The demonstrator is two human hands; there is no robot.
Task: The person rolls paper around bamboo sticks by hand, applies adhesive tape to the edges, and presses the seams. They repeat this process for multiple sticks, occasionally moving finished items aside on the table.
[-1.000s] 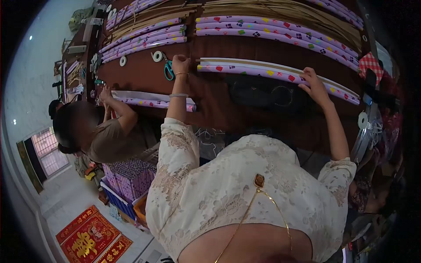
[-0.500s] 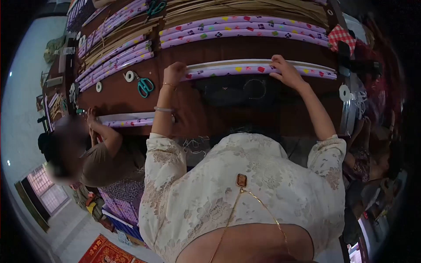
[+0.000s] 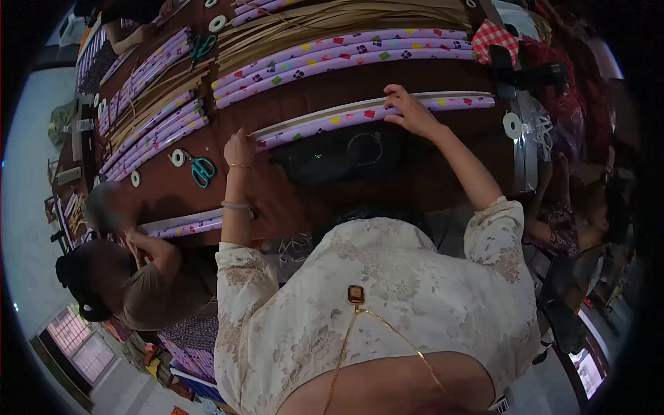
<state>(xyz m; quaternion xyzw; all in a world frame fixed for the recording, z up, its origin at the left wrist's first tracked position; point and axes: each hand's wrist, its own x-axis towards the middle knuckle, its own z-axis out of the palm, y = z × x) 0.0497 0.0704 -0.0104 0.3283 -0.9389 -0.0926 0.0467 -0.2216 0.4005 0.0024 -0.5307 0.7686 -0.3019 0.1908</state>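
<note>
A long purple paper roll (image 3: 325,124) with small coloured motifs lies across the brown table in front of me, with a white and tan strip along its far edge. My left hand (image 3: 240,148) is closed at the roll's left end, its fingertips hidden. Toward the right part of the roll, my right hand (image 3: 413,116) has its thumb and fingers apart, straddling the strip. The thumb rests near the printed side while the fingertips reach past the far edge. Just below the roll lies a black item (image 3: 332,158) with a looped chain-like outline on it.
Finished-looking purple rolls (image 3: 339,61) and brown strips (image 3: 346,24) lie farther back. Teal-handled scissors (image 3: 203,171) and a white tape roll (image 3: 178,158) sit at left, another tape roll (image 3: 512,126) at right. A person (image 3: 155,277) works at my left beside another purple roll (image 3: 187,225).
The whole view has shifted, so the table's things appear farther left and the roll looks more slanted. Both hands stay at about the same places along the roll.
</note>
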